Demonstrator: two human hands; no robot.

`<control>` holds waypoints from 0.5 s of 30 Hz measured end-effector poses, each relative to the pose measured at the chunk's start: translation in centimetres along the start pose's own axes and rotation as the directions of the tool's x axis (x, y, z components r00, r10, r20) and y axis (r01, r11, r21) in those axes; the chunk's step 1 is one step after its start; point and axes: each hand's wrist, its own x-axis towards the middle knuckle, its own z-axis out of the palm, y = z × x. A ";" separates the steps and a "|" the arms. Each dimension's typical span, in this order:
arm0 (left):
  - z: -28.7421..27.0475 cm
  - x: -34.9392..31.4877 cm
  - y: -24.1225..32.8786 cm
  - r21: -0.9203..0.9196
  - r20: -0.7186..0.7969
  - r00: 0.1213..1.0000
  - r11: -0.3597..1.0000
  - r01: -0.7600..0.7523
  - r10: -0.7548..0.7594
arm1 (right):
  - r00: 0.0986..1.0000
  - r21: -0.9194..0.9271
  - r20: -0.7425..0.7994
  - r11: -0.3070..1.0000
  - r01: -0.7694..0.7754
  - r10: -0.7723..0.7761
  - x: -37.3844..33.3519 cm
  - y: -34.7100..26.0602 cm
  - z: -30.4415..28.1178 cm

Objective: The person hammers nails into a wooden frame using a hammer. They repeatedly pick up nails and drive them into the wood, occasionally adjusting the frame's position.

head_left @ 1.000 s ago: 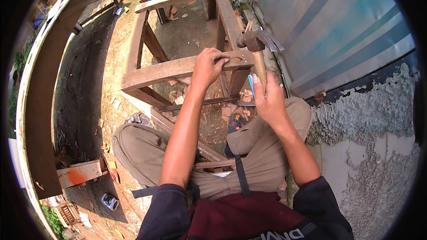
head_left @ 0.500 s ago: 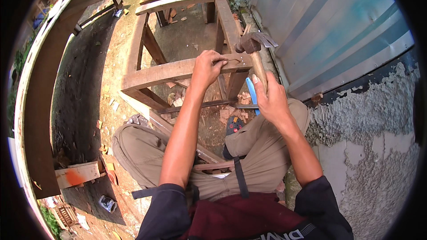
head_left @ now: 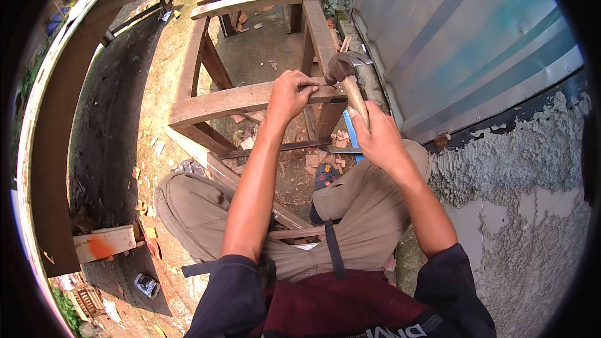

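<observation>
Gripping hammer point(head_left: 352, 92) — R hand point(head_left: 379, 136) clamped round it, head fwd of hand near beam point(head_left: 216, 102) end. L hand point(head_left: 290, 97), to its L — fingertips pinched on thin dark pc point(head_left: 323, 85).

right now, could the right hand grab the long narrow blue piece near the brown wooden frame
Probably not: the right hand is closed around the wooden-handled, dark-headed claw hammer. Otherwise the way looks open, as the long narrow blue piece shows just beside that hand.
</observation>
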 end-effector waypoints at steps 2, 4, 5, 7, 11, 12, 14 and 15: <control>-0.3 -0.2 -0.3 -0.006 -0.016 1.000 1.000 -0.003 0.003 | 0.996 0.028 -0.073 0.998 0.052 -0.050 0.1 -0.9 -0.2; -0.2 -0.2 -0.4 -0.020 -0.023 1.000 1.000 -0.007 0.006 | 0.984 0.128 -0.168 0.988 0.089 -0.067 0.0 -1.9 0.2; 0.0 -0.1 -0.2 -0.032 -0.021 1.000 0.999 -0.010 0.009 | 0.970 0.112 -0.229 0.988 0.110 -0.082 -0.3 -1.0 1.2; 0.1 -0.2 -0.1 -0.013 0.008 1.000 1.000 0.012 -0.012 | 0.998 -0.009 -0.060 1.000 0.008 -0.009 -0.2 0.1 1.0; -0.2 -0.5 -0.3 -0.004 -0.015 1.000 1.000 -0.007 0.007 | 0.989 0.078 -0.139 0.995 0.063 -0.052 0.1 -0.8 0.2; -0.2 -0.3 -0.5 -0.001 -0.029 0.999 1.000 -0.022 0.022 | 0.979 0.129 -0.192 0.987 0.091 -0.065 0.1 -1.0 0.6; 0.0 0.0 -0.3 0.006 -0.027 0.999 0.999 -0.032 0.032 | 0.992 0.065 -0.125 0.997 0.032 -0.024 0.0 0.2 1.3; 0.2 0.0 -0.1 0.011 -0.014 1.000 1.000 -0.024 0.024 | 0.999 -0.036 -0.039 0.999 -0.012 0.010 -0.1 2.0 1.9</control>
